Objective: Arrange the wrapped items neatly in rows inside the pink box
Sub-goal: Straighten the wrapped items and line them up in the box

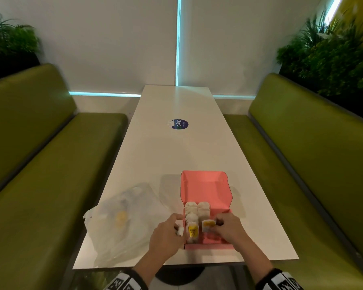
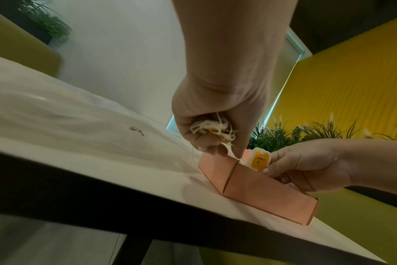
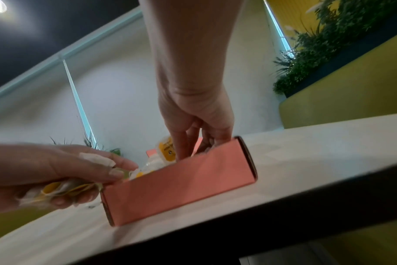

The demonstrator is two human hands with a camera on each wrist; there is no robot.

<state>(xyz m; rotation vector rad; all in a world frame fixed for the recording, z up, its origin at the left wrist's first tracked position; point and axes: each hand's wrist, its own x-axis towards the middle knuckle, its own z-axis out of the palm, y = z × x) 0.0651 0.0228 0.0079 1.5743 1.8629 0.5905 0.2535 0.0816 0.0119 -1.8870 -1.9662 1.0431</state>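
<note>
Pink box is standing near us, already holding two rows of packets. Our right hand is pinching one packet into the second row; our left hand is clutching a bunch still waiting.

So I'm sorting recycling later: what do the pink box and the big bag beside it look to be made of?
Pink box: matte folded card, likely corrugated, with creased flaps and a dark cut edge in the right wrist view. Bag: thin translucent plastic, crinkled and glossy, with contents showing through.
</note>
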